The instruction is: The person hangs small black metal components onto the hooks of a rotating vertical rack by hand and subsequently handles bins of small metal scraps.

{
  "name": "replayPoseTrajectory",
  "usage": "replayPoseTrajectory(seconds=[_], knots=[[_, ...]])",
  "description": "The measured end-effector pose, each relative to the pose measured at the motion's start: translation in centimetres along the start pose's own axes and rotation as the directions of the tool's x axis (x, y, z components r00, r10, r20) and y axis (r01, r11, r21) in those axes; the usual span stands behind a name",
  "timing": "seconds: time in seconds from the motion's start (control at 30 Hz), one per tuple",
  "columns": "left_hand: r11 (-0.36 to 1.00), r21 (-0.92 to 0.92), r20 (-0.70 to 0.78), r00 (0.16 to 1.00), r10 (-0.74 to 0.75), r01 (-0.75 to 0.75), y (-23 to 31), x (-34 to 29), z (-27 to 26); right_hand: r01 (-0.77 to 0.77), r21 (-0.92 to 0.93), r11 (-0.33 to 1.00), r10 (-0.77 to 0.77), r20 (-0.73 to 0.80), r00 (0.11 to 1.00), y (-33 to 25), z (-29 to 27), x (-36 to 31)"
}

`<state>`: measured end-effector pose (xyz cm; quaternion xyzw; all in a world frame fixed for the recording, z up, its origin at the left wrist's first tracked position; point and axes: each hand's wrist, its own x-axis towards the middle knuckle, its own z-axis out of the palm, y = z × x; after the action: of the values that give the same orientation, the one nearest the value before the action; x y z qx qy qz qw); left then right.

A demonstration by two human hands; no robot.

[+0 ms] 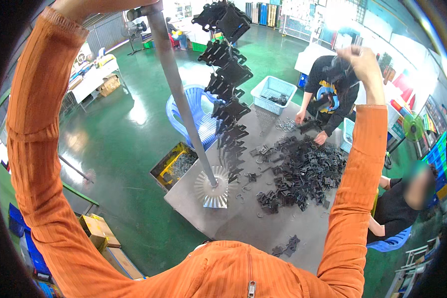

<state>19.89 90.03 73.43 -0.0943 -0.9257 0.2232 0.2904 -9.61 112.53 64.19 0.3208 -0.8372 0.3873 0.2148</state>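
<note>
Both my arms are raised. My left hand (102,4) is at the upper edge, next to the top of a grey metal pole (176,84); its fingers are cut off, so its grip is hidden. On the right, my right hand (362,63) is up with its fingers bent together; whatever they hold, if anything, cannot be made out. The pole rises from a slotted silver base (214,198) on the grey table (203,221). Beside the pole runs a tall column of black plastic parts (231,74), its top near the upper edge.
A pile of black clip-like parts (308,169) covers the table's right side, with metal hooks (285,125) around it. One co-worker (333,74) reaches into the pile; another person (402,208) sits at right. A blue basket (273,94), chair (193,109) and crate (174,166) stand nearby.
</note>
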Motion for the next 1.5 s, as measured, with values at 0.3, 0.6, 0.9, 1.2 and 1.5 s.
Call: replayPoseTrajectory(seconds=[0.3,0.6,0.9,1.2,1.5], knots=[[0.972,0.078,0.346,0.908,-0.237,0.223,3.7,3.8,-2.9,0.594,0.214,0.776,-0.526,-0.300,0.796,-13.6,6.3,-2.2],[0.984,0.103,0.244,0.955,-0.169,0.148,0.2,3.8,-0.5,0.409,0.582,0.703,-0.372,-0.189,0.909,-7.7,4.8,0.8],[0.997,-0.076,0.150,0.989,-0.005,0.016,-2.8,2.6,-0.1,0.263,-0.171,0.949,-0.275,-0.051,0.960,-2.8,-0.5,-0.1],[0.966,0.114,0.559,0.788,-0.257,0.234,2.6,6.7,-3.0,0.496,0.109,0.861,-0.433,-0.353,0.829,-16.7,7.4,-2.7],[0.997,0.070,0.105,0.994,-0.038,0.030,0.4,2.0,-0.2,0.425,0.287,0.858,-0.362,-0.248,0.899,-3.3,2.1,0.7]])
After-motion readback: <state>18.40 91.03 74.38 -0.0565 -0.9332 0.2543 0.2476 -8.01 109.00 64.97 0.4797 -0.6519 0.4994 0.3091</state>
